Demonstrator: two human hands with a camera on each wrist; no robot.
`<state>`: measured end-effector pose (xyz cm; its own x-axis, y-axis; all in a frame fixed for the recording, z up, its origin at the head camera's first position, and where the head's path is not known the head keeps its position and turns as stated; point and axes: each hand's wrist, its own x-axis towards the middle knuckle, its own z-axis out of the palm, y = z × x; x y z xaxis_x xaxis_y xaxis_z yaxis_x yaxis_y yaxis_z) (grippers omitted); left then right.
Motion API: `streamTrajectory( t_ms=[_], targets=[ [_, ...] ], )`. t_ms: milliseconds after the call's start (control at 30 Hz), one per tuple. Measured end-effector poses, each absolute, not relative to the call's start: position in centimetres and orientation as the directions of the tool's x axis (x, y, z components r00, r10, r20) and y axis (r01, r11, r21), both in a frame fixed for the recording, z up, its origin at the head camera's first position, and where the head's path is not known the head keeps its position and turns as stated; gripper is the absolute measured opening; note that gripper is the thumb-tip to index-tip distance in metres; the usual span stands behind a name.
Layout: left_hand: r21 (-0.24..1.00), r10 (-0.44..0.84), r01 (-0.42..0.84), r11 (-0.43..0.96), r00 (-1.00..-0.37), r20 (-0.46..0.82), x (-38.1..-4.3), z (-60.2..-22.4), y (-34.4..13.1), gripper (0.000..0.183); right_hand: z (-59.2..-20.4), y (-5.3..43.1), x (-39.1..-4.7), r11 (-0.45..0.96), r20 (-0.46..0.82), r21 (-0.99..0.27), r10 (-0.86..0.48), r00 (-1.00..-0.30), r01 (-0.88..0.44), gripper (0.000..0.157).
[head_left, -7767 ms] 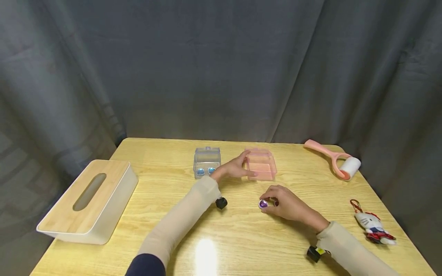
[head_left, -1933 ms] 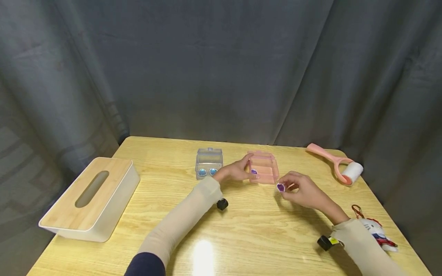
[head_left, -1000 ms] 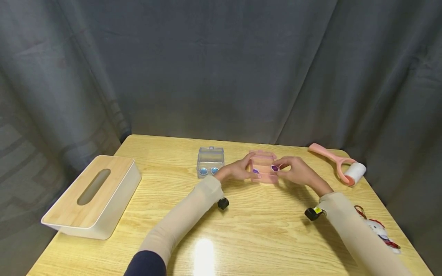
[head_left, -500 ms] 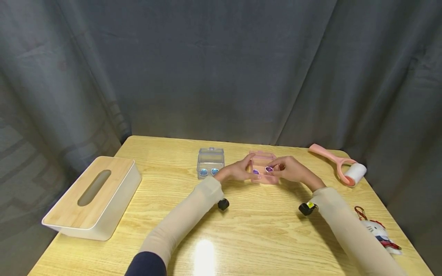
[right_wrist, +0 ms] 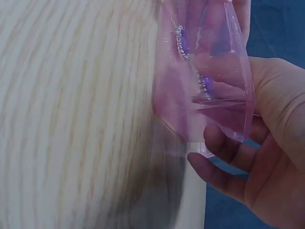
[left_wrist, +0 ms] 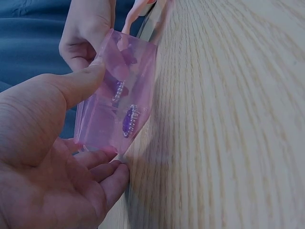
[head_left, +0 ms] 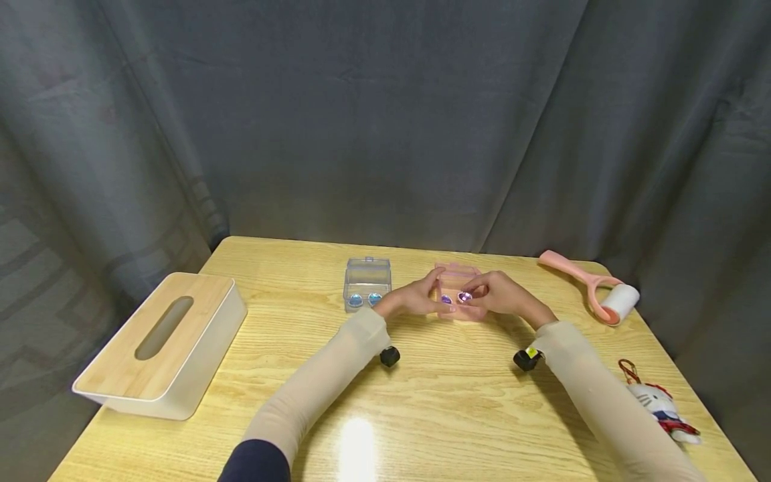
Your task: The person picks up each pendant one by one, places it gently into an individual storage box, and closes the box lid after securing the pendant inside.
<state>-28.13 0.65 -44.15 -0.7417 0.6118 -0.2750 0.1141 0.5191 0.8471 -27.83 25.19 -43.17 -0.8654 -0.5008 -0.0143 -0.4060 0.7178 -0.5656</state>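
An open translucent pink box [head_left: 462, 313] stands toward the back of the table. My left hand [head_left: 414, 297] grips its left side, thumb at the front wall and fingers behind. Inside lies one purple gem [head_left: 446, 300] with a beaded silvery rim. My right hand [head_left: 504, 294] reaches into the box from the right, thumb and finger pinching a second purple gem [head_left: 464, 297] beside the first. Through the pink wall in the right wrist view, this pinched gem [right_wrist: 207, 85] sits low, near the bottom. Left of my left hand, an open clear bluish box [head_left: 368, 274] holds two blue gems [head_left: 356, 300].
A white tissue box [head_left: 159, 348] with a wooden lid occupies the table's left side. At the back right lies a pink-handled lint roller [head_left: 587, 284]. A plush cat keychain [head_left: 659, 408] is near the right edge, partly behind my right forearm. A grey curtain hangs behind the table.
My right hand has brought the second purple gem from the table area leftward into the pink box. The first purple gem got into the box earlier. My left hand keeps its grip.
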Motion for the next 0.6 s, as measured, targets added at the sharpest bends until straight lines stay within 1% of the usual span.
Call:
streamTrajectory(
  t_ms=[333,600],
  targets=[
    [0.851,0.606,0.103,0.514,-0.746,-0.276,-28.0,-44.2,0.5,0.103,-42.8,24.9,-28.2,0.750,-0.085,-0.507,-0.533,-0.842,-0.424,0.021],
    [0.840,0.611,0.130,0.526,-0.745,-0.268,-28.1,-44.1,0.6,0.104,-42.1,24.9,-28.1,0.759,-0.085,-0.467,-0.549,-0.832,-0.453,0.023]
  ],
)
